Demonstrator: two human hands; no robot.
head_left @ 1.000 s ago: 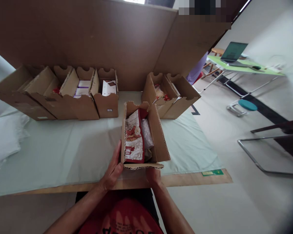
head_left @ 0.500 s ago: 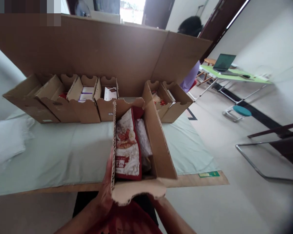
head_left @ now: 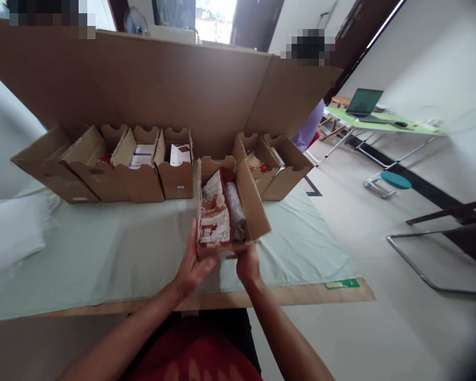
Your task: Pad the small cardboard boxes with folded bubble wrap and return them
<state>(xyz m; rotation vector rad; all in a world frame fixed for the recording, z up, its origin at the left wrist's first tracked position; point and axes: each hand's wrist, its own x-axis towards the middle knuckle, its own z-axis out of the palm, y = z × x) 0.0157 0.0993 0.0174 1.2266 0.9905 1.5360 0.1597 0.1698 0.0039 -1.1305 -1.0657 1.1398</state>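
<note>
1. Cardboard box [head_left: 254, 214]: vs 0.5 s ago, now lower & fwd, well away from the body; its back end's up by the gap betw. the left bins [head_left: 178, 182] and the right pair of bins [head_left: 287, 182]. Also further fwd than 1 s ago.
2. Box front wall: less of its outer face tilted up to cam vs 0.5 s ago.
3. L hand [head_left: 192, 270]: moved fwd w/ box, off the body, now over the green cloth [head_left: 143, 233].
4. R hand [head_left: 248, 264]: mostly hidden 0.5 s ago, now visible at box's lower front.
5. Cam view: fan [head_left: 135, 21] now showing, wasn't 1 s ago.
</note>
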